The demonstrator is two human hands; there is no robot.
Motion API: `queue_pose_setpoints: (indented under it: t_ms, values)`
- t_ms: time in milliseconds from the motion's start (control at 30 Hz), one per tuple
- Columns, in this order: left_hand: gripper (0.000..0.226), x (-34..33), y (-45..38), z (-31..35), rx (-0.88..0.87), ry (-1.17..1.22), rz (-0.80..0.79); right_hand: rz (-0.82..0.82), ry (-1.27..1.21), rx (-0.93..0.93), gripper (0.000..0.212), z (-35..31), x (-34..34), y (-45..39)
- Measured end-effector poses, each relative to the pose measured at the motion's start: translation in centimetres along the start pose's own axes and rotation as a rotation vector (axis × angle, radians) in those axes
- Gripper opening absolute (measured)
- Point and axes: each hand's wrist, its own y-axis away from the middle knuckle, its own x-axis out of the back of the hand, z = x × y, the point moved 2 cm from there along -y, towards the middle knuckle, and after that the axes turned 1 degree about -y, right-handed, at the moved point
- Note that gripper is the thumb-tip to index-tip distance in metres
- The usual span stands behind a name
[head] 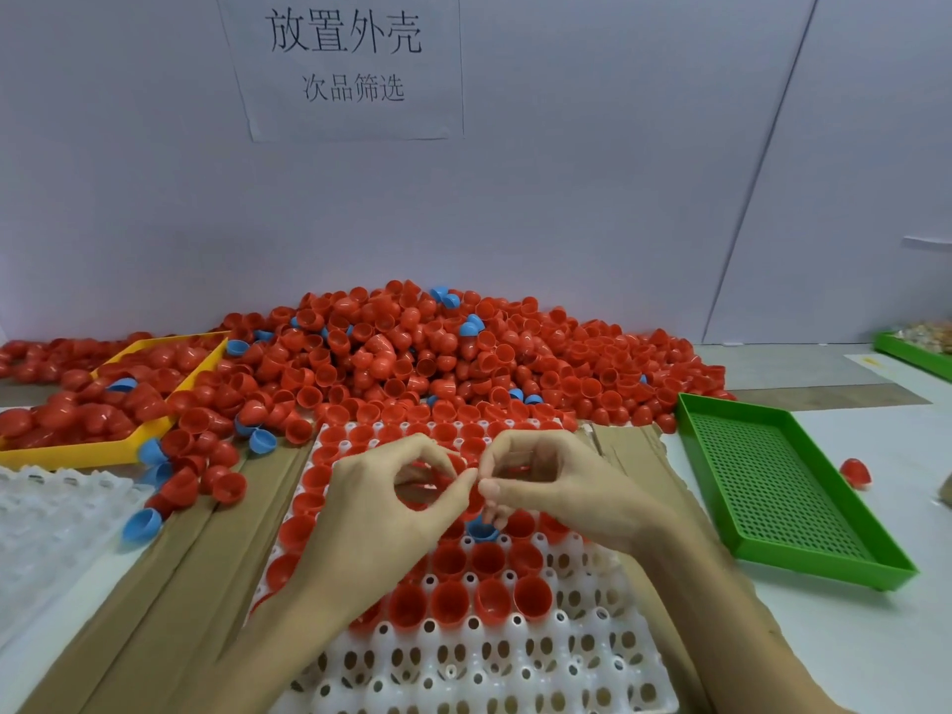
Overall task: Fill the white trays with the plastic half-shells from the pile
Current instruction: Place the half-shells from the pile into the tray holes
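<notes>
Your left hand (381, 499) curls thumb and fingers round a red plastic half-shell (420, 489). Your right hand (546, 487) is curled too; whether it holds anything I cannot tell. Both hover over the white moulded cell tray (463, 657), whose far rows are filled, near rows bare. Step: seating shells. Next: lower yours into an empty cell just nearer you than the blue half-shell (482, 530). The pile of red and blue half-shells (412, 353) lies beyond the tray.

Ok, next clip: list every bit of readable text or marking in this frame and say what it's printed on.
"放置外壳": large top line on the white paper sign taped to the wall.
"次品筛选": smaller line below it on the same sign.
No print shows on the white tray, the green tray, the yellow tray or the half-shells.
</notes>
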Motion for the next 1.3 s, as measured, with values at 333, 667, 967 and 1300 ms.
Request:
queue_pose_setpoints:
  t_ms: [333,667,967,1300]
  values:
    - [0.012,-2.6,1.2,3.8,0.141,0.349,-0.512,0.655,-0.711,0.099,0.009,0.5,4.5,0.4]
    - [0.018,-7.4,2.6,2.9,-0.158,-0.131,-0.506,0.746,-0.841,0.123,0.010,0.4,5.3,0.8]
    - [0.037,-7.1,3.0,3.3,-0.522,-0.549,-0.420,0.913,-0.797,0.141,0.014,-0.1,6.6,2.0]
    - [0.064,-7.0,3.0,2.8,-0.438,-0.452,-0.724,1.120,0.019,-0.033,0.032,1.3,7.5,2.0]
